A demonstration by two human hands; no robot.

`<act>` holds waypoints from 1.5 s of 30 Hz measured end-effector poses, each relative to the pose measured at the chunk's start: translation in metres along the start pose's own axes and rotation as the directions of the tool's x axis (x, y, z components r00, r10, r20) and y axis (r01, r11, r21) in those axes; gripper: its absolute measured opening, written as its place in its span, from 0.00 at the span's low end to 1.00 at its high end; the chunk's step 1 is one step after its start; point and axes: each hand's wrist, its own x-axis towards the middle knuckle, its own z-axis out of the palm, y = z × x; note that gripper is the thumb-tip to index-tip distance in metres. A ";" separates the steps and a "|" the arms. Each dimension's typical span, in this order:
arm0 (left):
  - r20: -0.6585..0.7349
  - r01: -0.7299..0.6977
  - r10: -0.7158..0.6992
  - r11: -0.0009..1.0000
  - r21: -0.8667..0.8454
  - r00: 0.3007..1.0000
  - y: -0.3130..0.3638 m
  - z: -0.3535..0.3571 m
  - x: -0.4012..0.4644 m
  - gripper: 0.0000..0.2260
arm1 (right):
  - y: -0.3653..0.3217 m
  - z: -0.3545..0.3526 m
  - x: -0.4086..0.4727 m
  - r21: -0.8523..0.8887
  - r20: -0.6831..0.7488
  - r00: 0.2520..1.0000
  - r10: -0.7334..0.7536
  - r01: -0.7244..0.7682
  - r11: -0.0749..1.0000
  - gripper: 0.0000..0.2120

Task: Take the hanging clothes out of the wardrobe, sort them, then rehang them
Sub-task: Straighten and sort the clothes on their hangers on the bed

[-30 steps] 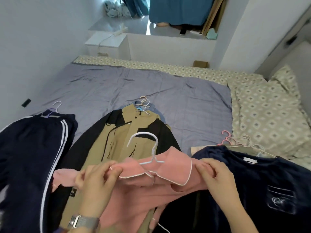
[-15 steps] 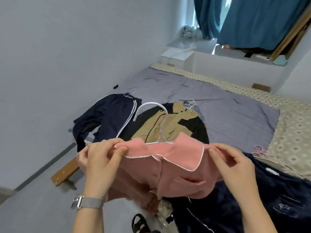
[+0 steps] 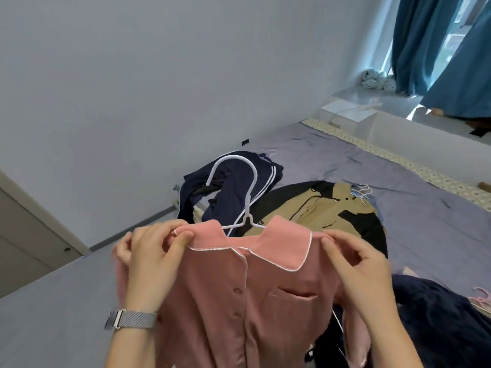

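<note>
A pink buttoned shirt (image 3: 239, 301) with white piping hangs on a white hanger (image 3: 248, 197), held up in front of me. My left hand (image 3: 151, 258) pinches the shirt's left shoulder and my right hand (image 3: 356, 264) pinches its right shoulder. On the bed (image 3: 425, 235) behind lie navy striped trousers (image 3: 239, 187) on a hanger, a tan and black jacket (image 3: 332, 211) on hangers, and a dark navy garment (image 3: 438, 320) at the right.
A grey wall runs along the left with a door (image 3: 24, 251) at the lower left. A white bedside cabinet (image 3: 345, 112) and blue curtains (image 3: 435, 49) stand at the far right. Pink hangers (image 3: 481, 298) lie on the navy garment.
Both hands have lifted the pink shirt off the bed and raised it upright. My view has swung left toward the wall and door.
</note>
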 end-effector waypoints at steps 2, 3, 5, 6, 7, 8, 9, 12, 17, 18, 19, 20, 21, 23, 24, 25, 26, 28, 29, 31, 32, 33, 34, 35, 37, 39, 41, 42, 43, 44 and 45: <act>-0.024 0.030 -0.030 0.999 0.018 0.999 -0.030 -0.020 0.009 0.10 | -0.015 0.035 0.000 0.015 0.029 0.999 -0.021 0.020 1.000 0.08; -0.033 0.047 -0.046 0.999 0.020 0.998 -0.046 -0.030 0.013 0.10 | -0.023 0.053 -0.001 0.010 0.043 0.998 -0.036 0.035 0.999 0.08; -0.043 0.064 -0.063 0.998 0.019 0.997 -0.076 -0.044 0.022 0.10 | -0.036 0.089 -0.003 -0.011 0.051 0.997 -0.065 0.065 0.998 0.08; -0.042 0.065 -0.065 0.998 0.021 0.997 -0.089 -0.048 0.028 0.10 | -0.040 0.105 -0.004 -0.012 0.045 0.996 -0.071 0.072 0.997 0.07; -0.037 0.068 -0.067 0.997 0.022 0.997 -0.102 -0.051 0.033 0.09 | -0.044 0.121 -0.004 -0.006 0.038 0.997 -0.066 0.067 0.998 0.06; -0.028 0.075 -0.074 0.997 0.019 0.997 -0.113 -0.053 0.039 0.09 | -0.046 0.134 -0.004 0.000 0.041 0.998 -0.055 0.055 0.998 0.05; -0.019 0.086 -0.086 0.996 0.016 0.996 -0.122 -0.054 0.045 0.07 | -0.048 0.145 -0.002 -0.006 0.054 0.997 -0.047 0.047 0.999 0.05; 0.007 0.103 -0.103 0.995 0.017 0.995 -0.147 -0.051 0.067 0.03 | -0.055 0.171 0.009 -0.066 0.110 0.993 -0.033 0.040 0.997 0.06; 0.037 0.102 -0.101 0.995 -0.004 0.994 -0.180 -0.028 0.118 0.03 | -0.056 0.213 0.056 -0.166 0.130 0.989 -0.065 0.087 0.982 0.02; 0.044 0.096 -0.095 0.995 -0.010 0.994 -0.186 -0.021 0.131 0.04 | -0.054 0.222 0.068 -0.183 0.143 0.987 -0.077 0.103 0.978 0.02; 0.049 0.086 -0.085 0.996 -0.013 0.995 -0.192 -0.013 0.145 0.05 | -0.052 0.232 0.082 -0.200 0.160 0.983 -0.089 0.121 0.972 0.03; 0.051 0.076 -0.075 0.997 -0.014 0.996 -0.198 -0.004 0.160 0.07 | -0.049 0.243 0.097 -0.214 0.175 0.979 -0.101 0.138 0.967 0.04; 0.053 0.069 -0.069 0.997 -0.015 0.996 -0.205 0.005 0.177 0.08 | -0.046 0.254 0.113 -0.227 0.184 0.977 -0.110 0.151 0.962 0.05; 0.061 0.062 -0.061 0.998 -0.011 0.996 -0.217 0.025 0.212 0.10 | -0.038 0.278 0.147 -0.242 0.186 0.975 -0.120 0.164 0.956 0.07; 0.068 0.060 -0.059 0.998 -0.005 0.996 -0.222 0.035 0.231 0.10 | -0.035 0.290 0.165 -0.244 0.188 0.975 -0.121 0.165 0.956 0.08; 0.074 0.059 -0.059 0.998 0.003 0.996 -0.226 0.044 0.252 0.11 | -0.034 0.302 0.184 -0.248 0.196 0.973 -0.120 0.167 0.954 0.08; 0.083 0.057 -0.058 0.998 0.010 0.995 -0.228 0.053 0.272 0.11 | -0.033 0.311 0.204 -0.262 0.208 0.972 -0.113 0.167 0.951 0.08; 0.105 0.042 -0.043 0.999 0.012 0.994 -0.231 0.067 0.310 0.12 | -0.033 0.326 0.238 -0.299 0.240 0.967 -0.087 0.159 0.941 0.09; 0.116 0.023 -0.023 1.000 0.002 0.993 -0.232 0.074 0.329 0.12 | -0.034 0.331 0.254 -0.305 0.251 0.965 -0.072 0.149 0.941 0.10; 0.146 -0.003 0.008 0.999 -0.035 0.989 -0.231 0.087 0.363 0.09 | -0.037 0.339 0.282 -0.304 0.266 0.963 -0.051 0.134 0.943 0.10; 0.164 -0.008 0.016 0.999 -0.052 0.986 -0.231 0.095 0.378 0.06 | -0.038 0.342 0.294 -0.307 0.270 0.962 -0.049 0.134 0.942 0.09; 0.180 -0.011 0.022 0.998 -0.062 0.983 -0.231 0.104 0.392 0.05 | -0.038 0.345 0.305 -0.314 0.271 0.961 -0.051 0.138 0.940 0.09; 0.197 -0.016 0.029 0.998 -0.064 0.980 -0.232 0.112 0.404 0.04 | -0.037 0.348 0.313 -0.321 0.266 0.963 -0.049 0.137 0.937 0.09; 0.212 -0.026 0.040 0.997 -0.067 0.976 -0.233 0.122 0.416 0.05 | -0.036 0.351 0.320 -0.328 0.253 0.967 -0.044 0.128 0.936 0.10; 0.248 -0.044 0.065 0.995 -0.089 0.966 -0.236 0.144 0.441 0.05 | -0.033 0.360 0.334 -0.342 0.213 0.977 -0.025 0.098 0.935 0.10; 0.295 -0.070 0.104 0.990 -0.125 0.950 -0.240 0.167 0.467 0.06 | -0.030 0.367 0.347 -0.347 0.160 0.987 0.011 0.046 0.937 0.09; 0.338 -0.105 0.152 0.982 -0.155 0.929 -0.241 0.189 0.494 0.06 | -0.027 0.373 0.361 -0.348 0.096 0.994 0.054 -0.017 0.937 0.08; 0.354 -0.125 0.179 0.977 -0.170 0.918 -0.242 0.200 0.508 0.06 | -0.027 0.376 0.368 -0.346 0.060 0.996 0.071 -0.046 0.937 0.07; 0.371 -0.144 0.206 0.971 -0.190 0.905 -0.242 0.210 0.523 0.06 | -0.026 0.380 0.376 -0.347 0.021 0.997 0.080 -0.068 0.935 0.07; 0.391 -0.156 0.231 0.964 -0.215 0.891 -0.242 0.221 0.537 0.06 | -0.025 0.385 0.385 -0.353 -0.020 0.996 0.085 -0.086 0.932 0.07; 0.414 -0.165 0.255 0.956 -0.241 0.874 -0.242 0.232 0.552 0.06 | -0.024 0.390 0.393 -0.356 -0.063 0.994 0.094 -0.110 0.928 0.08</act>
